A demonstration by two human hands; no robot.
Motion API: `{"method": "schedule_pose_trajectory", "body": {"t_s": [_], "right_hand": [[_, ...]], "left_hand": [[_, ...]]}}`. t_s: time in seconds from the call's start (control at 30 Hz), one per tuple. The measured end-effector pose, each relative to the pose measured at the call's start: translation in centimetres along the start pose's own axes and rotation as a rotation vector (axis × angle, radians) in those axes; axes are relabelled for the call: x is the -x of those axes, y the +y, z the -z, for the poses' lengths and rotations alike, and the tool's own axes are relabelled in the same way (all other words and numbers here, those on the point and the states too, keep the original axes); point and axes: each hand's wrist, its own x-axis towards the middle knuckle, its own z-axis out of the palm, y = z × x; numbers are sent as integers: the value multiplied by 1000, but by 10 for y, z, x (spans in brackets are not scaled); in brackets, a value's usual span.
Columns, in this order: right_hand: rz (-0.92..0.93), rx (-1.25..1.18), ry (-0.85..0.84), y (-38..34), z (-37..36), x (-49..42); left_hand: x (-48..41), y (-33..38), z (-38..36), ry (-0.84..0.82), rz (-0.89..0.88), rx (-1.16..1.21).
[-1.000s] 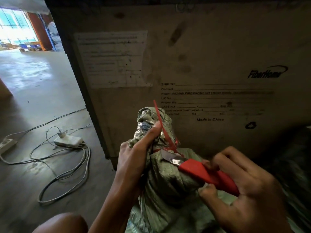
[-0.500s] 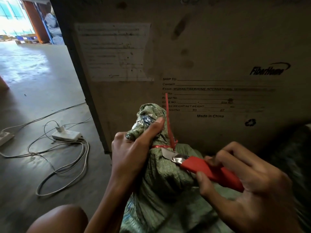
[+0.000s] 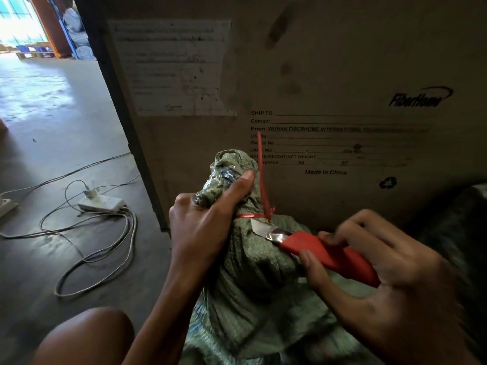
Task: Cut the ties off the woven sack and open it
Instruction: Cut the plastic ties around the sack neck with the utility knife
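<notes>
Directly behind sack (image 3: 253, 272), printed crate (image 3: 342, 75).

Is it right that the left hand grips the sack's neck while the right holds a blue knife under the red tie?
Not quite: the knife is red, as the head view shows. The left hand does grip the sack neck, and the right hand holds the blade just under the tie.

A big cardboard crate (image 3: 329, 83) printed "FiberHome" is standing on the grey concrete floor (image 3: 52, 122). White cables (image 3: 87, 248) and a power strip (image 3: 101, 204) are lying left; daylight is glaring behind.
</notes>
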Motion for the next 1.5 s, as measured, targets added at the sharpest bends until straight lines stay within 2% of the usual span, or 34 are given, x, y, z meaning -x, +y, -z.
{"method": "schedule_pose_trajectory", "body": {"t_s": [0.33, 0.83, 1.17, 1.37, 1.5], "right_hand": [[-41, 86, 133, 0, -16, 10], [36, 38, 158, 21, -15, 10], [44, 87, 174, 28, -12, 11], [-19, 79, 208, 21, -20, 14], [-46, 94, 234, 19, -23, 14]], "left_hand": [[2, 1, -9, 66, -18, -9], [-7, -12, -8, -124, 89, -35], [-8, -17, -13, -161, 72, -90], [-8, -22, -19, -106, 80, -12], [-7, -22, -22, -139, 92, 51]]}}
